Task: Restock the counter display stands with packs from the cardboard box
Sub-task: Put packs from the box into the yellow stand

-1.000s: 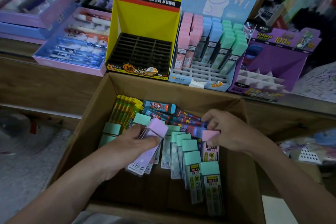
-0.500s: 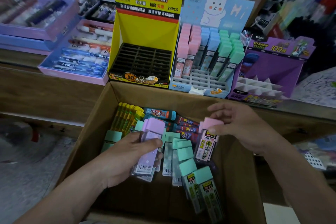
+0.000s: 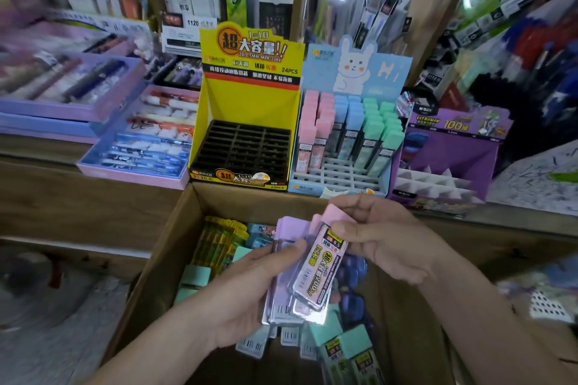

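Over the open cardboard box (image 3: 162, 247), my left hand (image 3: 247, 294) grips a small stack of purple-capped packs (image 3: 286, 262). My right hand (image 3: 384, 237) pinches a pink-capped pack (image 3: 319, 269) by its top and lays it against that stack. More loose packs lie in the box, yellow ones (image 3: 219, 241) at the back left and green-capped ones (image 3: 347, 344) at the front. On the counter behind stand a yellow display stand (image 3: 250, 97) with a bare black grid, a blue rabbit stand (image 3: 350, 122) part filled with pink, blue and green packs, and a purple stand (image 3: 450, 147).
Pink and purple trays of pens (image 3: 137, 134) lie on the counter at the left. Shelves packed with stationery rise behind the stands. A wooden counter front (image 3: 78, 203) runs left of the box, and grey floor (image 3: 47, 322) shows below it.
My right hand lifted the pink-capped pack out of the box and carried it left to the stack in my left hand. My left hand rose with its purple packs.
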### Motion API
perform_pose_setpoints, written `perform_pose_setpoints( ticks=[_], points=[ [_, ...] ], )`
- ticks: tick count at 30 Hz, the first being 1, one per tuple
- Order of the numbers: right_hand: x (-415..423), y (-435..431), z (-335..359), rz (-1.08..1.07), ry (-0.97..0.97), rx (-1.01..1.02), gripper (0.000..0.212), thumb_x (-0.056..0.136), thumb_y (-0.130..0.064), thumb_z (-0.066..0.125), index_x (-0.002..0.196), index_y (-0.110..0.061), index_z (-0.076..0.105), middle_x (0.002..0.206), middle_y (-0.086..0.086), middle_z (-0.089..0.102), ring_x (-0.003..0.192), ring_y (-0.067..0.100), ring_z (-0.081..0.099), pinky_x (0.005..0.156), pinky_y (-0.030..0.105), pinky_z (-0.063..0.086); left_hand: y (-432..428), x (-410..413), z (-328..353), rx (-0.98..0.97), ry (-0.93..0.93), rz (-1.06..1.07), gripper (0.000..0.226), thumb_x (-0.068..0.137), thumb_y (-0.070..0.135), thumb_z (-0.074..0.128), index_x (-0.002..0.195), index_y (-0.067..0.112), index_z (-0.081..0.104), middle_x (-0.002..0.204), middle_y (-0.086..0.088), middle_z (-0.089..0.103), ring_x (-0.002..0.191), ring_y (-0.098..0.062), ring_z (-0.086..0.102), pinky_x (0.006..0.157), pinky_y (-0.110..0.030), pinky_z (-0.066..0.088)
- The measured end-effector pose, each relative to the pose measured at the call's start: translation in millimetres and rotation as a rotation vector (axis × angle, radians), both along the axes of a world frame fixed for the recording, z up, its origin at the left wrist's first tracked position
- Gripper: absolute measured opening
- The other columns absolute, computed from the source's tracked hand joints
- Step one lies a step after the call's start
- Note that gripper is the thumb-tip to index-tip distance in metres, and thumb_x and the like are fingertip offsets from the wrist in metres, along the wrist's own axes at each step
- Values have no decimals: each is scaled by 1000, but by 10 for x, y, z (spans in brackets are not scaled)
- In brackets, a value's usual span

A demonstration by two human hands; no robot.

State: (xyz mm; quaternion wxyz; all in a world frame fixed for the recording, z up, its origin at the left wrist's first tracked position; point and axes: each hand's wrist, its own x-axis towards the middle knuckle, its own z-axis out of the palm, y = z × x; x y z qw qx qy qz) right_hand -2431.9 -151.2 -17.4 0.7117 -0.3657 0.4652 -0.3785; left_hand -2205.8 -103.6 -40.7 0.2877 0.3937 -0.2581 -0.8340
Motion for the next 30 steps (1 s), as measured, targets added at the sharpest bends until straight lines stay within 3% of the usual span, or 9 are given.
perform_pose_setpoints(
  ticks=[3, 9, 16, 17, 19, 22, 24, 27, 30],
  points=[
    [60, 26, -54, -57, 4, -38, 44, 65, 5, 78, 107, 0, 68, 96, 15, 76, 86, 26, 76, 70, 32, 63, -7, -24, -14, -21, 9, 3, 44, 97, 40, 64, 127, 8, 68, 127, -29, 65, 117, -43, 65, 94, -48, 57],
    [221, 88, -102, -124, -26, -24, 45, 70, -2, 81, 114, 6, 72, 107, 27, 75, 91, 33, 76, 74, 34, 63, -10, -34, -54, -71, -70, 127, 44, 84, 45, 71, 114, 13, 75, 114, -25, 72, 92, -35, 75, 68, -32, 60],
    [399, 170, -235, -204, 95, -158, 28, 81, -25, 86, 104, -12, 78, 106, 20, 77, 98, 36, 75, 90, 50, 60, -24, -36, -45, -175, -134, 283, 35, 82, 46, 70, 103, 19, 79, 106, -20, 76, 91, -40, 75, 71, -36, 62],
    [416, 176, -231, -213, 136, -187, 29, 81, -28, 85, 105, -14, 78, 104, 19, 77, 93, 34, 74, 87, 50, 61, -27, -37, -43, -179, -133, 302, 35, 80, 46, 71, 101, 20, 79, 106, -19, 77, 91, -40, 75, 70, -36, 62],
    [429, 181, -190, -221, 201, -248, 27, 82, -31, 85, 103, -17, 78, 95, 18, 77, 75, 27, 70, 68, 39, 61, -37, -40, -38, -188, -138, 361, 38, 74, 47, 74, 99, 20, 80, 104, -19, 77, 89, -41, 75, 69, -38, 62],
    [403, 163, -104, -247, 195, -309, 21, 81, -25, 82, 99, -16, 79, 80, 17, 73, 57, 18, 60, 45, 26, 48, -51, -44, -17, -220, -137, 446, 33, 74, 44, 72, 96, 21, 81, 100, -17, 78, 88, -35, 77, 68, -36, 63],
    [381, 133, -13, -266, 159, -330, 17, 81, -22, 79, 97, -16, 79, 74, 16, 68, 55, 17, 58, 44, 24, 46, -63, -13, -11, -221, -149, 530, 35, 75, 44, 71, 97, 19, 80, 97, -14, 79, 87, -29, 78, 66, -34, 61],
    [367, 63, 204, -262, 190, -401, 15, 82, -25, 76, 95, -18, 79, 77, 16, 70, 57, 17, 59, 48, 23, 50, -96, 83, -6, -226, -158, 662, 48, 72, 50, 72, 110, 21, 72, 100, -9, 79, 91, -26, 77, 80, -39, 55],
    [411, -69, 452, -236, 267, -556, 16, 85, -24, 75, 97, -15, 78, 79, 16, 73, 58, 18, 62, 49, 23, 54, -122, 173, 43, -280, -158, 769, 41, 78, 51, 66, 106, 23, 76, 99, -15, 78, 89, -29, 77, 78, -42, 59]
  ],
)
